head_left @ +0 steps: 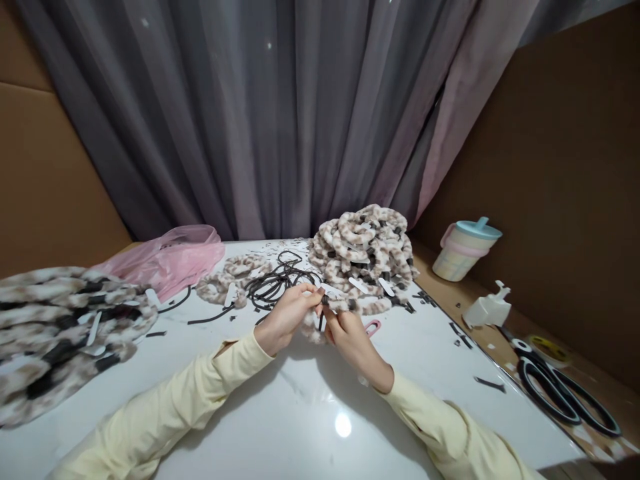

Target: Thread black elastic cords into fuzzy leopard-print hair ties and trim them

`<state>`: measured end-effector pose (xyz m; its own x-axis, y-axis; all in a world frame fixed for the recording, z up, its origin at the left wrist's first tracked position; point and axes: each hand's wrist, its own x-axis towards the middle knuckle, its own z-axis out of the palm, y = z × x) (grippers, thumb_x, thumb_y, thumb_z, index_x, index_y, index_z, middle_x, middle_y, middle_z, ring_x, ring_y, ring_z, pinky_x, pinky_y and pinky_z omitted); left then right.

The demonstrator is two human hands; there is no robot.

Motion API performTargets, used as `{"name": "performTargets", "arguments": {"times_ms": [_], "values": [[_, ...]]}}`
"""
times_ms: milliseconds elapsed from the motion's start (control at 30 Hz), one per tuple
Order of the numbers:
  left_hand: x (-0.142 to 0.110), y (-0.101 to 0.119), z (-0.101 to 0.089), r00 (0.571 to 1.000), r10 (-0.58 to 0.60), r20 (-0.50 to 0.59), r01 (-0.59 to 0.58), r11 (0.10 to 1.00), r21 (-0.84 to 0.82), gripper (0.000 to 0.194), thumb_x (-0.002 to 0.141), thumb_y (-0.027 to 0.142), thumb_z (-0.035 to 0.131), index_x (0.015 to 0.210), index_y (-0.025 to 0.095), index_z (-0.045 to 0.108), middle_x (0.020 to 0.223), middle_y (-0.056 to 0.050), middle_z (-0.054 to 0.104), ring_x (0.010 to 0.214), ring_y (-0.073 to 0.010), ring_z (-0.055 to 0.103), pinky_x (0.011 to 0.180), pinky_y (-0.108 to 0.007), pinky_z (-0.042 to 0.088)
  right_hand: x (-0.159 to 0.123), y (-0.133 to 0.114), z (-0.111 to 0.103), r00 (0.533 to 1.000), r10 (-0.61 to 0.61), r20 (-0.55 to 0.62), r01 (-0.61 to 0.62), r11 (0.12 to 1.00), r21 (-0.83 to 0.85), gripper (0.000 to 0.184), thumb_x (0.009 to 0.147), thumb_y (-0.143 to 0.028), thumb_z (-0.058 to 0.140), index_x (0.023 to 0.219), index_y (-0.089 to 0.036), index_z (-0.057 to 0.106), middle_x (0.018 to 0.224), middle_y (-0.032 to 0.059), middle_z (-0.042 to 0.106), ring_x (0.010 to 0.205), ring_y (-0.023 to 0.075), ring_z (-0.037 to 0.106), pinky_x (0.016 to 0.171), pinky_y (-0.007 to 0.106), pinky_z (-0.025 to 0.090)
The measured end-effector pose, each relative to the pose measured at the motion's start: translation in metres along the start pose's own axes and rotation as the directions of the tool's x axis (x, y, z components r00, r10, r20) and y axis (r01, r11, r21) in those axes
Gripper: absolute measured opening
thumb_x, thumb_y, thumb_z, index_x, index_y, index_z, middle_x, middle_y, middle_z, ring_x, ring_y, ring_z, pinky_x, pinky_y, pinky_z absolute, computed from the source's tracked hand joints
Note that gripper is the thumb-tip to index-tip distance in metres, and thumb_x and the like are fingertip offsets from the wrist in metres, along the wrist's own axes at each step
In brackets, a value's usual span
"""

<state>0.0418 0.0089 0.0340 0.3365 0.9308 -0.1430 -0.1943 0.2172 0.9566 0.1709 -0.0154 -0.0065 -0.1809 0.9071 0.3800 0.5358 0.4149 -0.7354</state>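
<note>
Over the middle of the white table, my left hand (291,315) and my right hand (354,343) meet fingertip to fingertip. Both are closed on a fluffy spotted cord (373,305), white with brown patches, which has a dark section where the fingers pinch. Part of the cord hangs below the hands; its exact joint is hidden by my fingers. Just behind my left hand lies a tangle of thin black cord (273,287). A pink-handled tool or clip (373,327) rests beside my right hand, partly covered.
Fluffy cord loops with white tags are heaped at back right (370,240) and left (55,333). A pink plastic bag (175,257) lies behind the left heap. Along the right ledge are a lidded cup (463,253), a white bottle (487,308), tape (550,350) and scissors (560,393).
</note>
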Motion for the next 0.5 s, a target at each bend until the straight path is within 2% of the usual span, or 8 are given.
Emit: {"name": "performTargets", "arguments": {"times_ms": [133, 233, 367, 433, 500], "values": [[-0.009, 0.004, 0.007, 0.996, 0.092, 0.016, -0.093, 0.987, 0.131, 0.020, 0.071, 0.030, 0.061, 0.065, 0.016, 0.048, 0.049, 0.005, 0.048, 0.044, -0.0062, 0.041, 0.043, -0.016, 0.029, 0.002, 0.005, 0.000, 0.996, 0.082, -0.036, -0.078, 0.992, 0.103, 0.024, 0.082, -0.022, 0.033, 0.058, -0.021, 0.039, 0.048, -0.0030, 0.039, 0.047, 0.0121, 0.035, 0.045, 0.024, 0.027], [-0.012, 0.002, 0.011, 0.990, 0.132, 0.039, -0.137, 0.971, 0.198, 0.022, 0.072, 0.034, 0.059, 0.067, 0.017, 0.045, 0.048, 0.005, 0.048, 0.045, -0.0067, 0.040, 0.044, -0.017, 0.029, 0.004, 0.003, -0.001, 0.991, 0.135, -0.008, -0.131, 0.971, 0.202, 0.020, 0.078, -0.022, 0.035, 0.059, -0.021, 0.040, 0.047, -0.0045, 0.035, 0.046, 0.0109, 0.030, 0.044, 0.023, 0.024], [-0.012, -0.001, 0.010, 0.974, 0.220, 0.043, -0.223, 0.930, 0.292, 0.021, 0.076, 0.037, 0.053, 0.071, 0.019, 0.043, 0.048, 0.007, 0.045, 0.042, -0.0074, 0.036, 0.043, -0.018, 0.026, 0.003, -0.003, -0.001, 0.972, 0.203, 0.115, -0.232, 0.903, 0.361, 0.025, 0.079, -0.028, 0.037, 0.054, -0.022, 0.035, 0.042, -0.0069, 0.029, 0.040, 0.0085, 0.025, 0.040, 0.022, 0.021], [-0.010, 0.001, 0.008, 0.947, 0.321, 0.024, -0.304, 0.867, 0.396, 0.017, 0.078, 0.035, 0.052, 0.074, 0.020, 0.046, 0.049, 0.007, 0.044, 0.043, -0.0086, 0.037, 0.045, -0.019, 0.027, 0.002, -0.007, -0.003, 0.953, 0.223, 0.203, -0.292, 0.853, 0.434, 0.033, 0.080, -0.033, 0.039, 0.050, -0.022, 0.031, 0.040, -0.0075, 0.026, 0.037, 0.0069, 0.023, 0.038, 0.021, 0.020], [-0.009, 0.003, 0.007, 0.901, 0.433, 0.006, -0.373, 0.770, 0.518, 0.011, 0.079, 0.031, 0.053, 0.077, 0.020, 0.050, 0.055, 0.006, 0.049, 0.050, -0.0105, 0.043, 0.052, -0.020, 0.030, 0.001, -0.011, -0.005, 0.931, 0.232, 0.283, -0.348, 0.798, 0.492, 0.039, 0.080, -0.039, 0.042, 0.047, -0.022, 0.028, 0.039, -0.0080, 0.024, 0.035, 0.0054, 0.022, 0.036, 0.021, 0.018]]}}
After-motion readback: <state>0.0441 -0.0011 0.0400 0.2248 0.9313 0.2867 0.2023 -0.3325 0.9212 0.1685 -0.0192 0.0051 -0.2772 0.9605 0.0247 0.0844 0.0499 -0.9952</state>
